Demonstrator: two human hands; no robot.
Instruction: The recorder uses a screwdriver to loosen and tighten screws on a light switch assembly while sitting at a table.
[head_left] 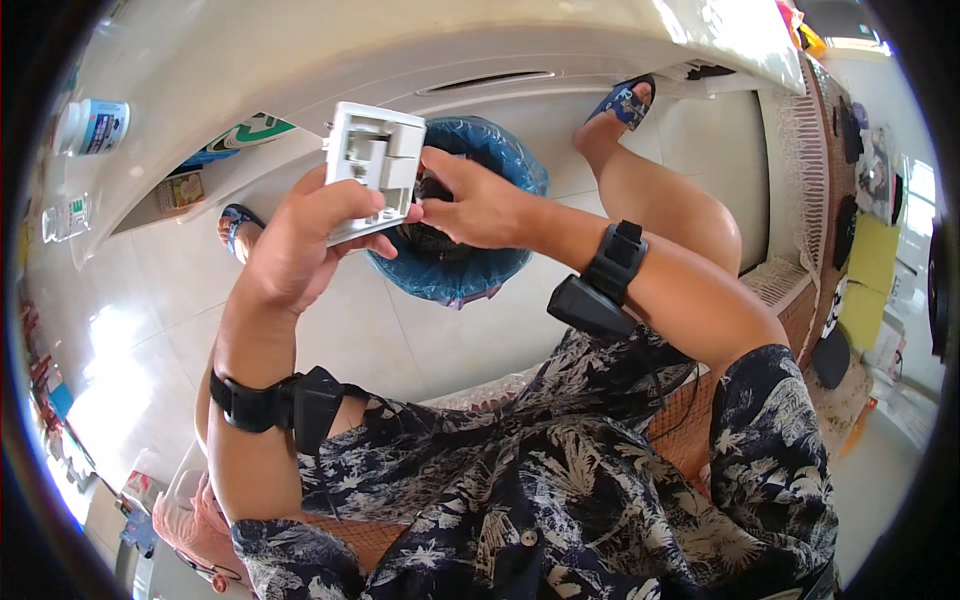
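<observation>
My left hand (315, 225) is closed round a white plastic case (345, 150), its thumb lying over the lower front edge. The case is tilted, and its face shows open compartments with a greyish metal-looking part inside. At its right edge is my right hand (470, 205), with the index finger and thumb curled against the side and lower corner. Whether a small thing is also between those fingers is hidden. Just below and behind both hands stands a round bin (520, 160) lined with a blue plastic bag; dark contents show inside it.
A pale table (300, 60) curves across the top, with two white-capped bottles (100, 127) on its left. Under it is a shelf holding a small box (180, 192). My slippered feet flank the bin on the tiled floor (350, 320). On the right lies a fringed cloth (800, 180).
</observation>
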